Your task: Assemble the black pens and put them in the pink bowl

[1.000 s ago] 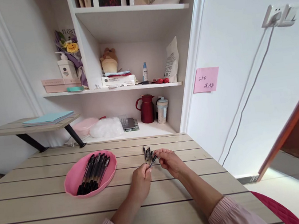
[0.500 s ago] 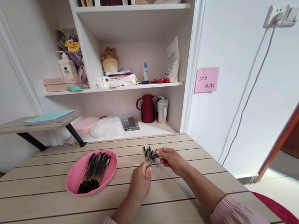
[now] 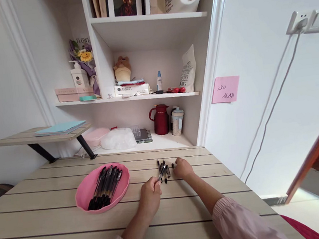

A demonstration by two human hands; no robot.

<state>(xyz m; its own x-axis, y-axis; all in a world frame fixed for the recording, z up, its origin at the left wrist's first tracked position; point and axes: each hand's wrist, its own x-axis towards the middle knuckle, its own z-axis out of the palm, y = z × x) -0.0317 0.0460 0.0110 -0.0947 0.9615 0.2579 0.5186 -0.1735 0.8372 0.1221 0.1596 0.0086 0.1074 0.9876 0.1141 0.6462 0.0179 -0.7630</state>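
My left hand (image 3: 151, 194) is closed round the lower end of a pen (image 3: 161, 173), which points up and to the right. My right hand (image 3: 183, 168) is low over the table, fingers pinched at a small dark piece (image 3: 173, 166) that looks like a pen cap; the fingers hide most of it. Between the hands lie several small black pen parts (image 3: 168, 171), partly covered by the held pen. To the left, a pink scalloped tray (image 3: 81, 191) holds a bundle of black pens (image 3: 105, 186).
A small raised shelf (image 3: 6, 141) with blue paper (image 3: 60, 127) stands at the table's back left. Behind the table, a white cabinet holds a red jug (image 3: 161, 120), a tumbler (image 3: 178, 121) and a clear plastic bag (image 3: 118, 139). A wall with a pink note (image 3: 225, 89) rises on the right.
My right hand has left the pen's upper end and moved right and down to the table beside the small parts. My left hand still holds the pen. The view has shifted slightly.
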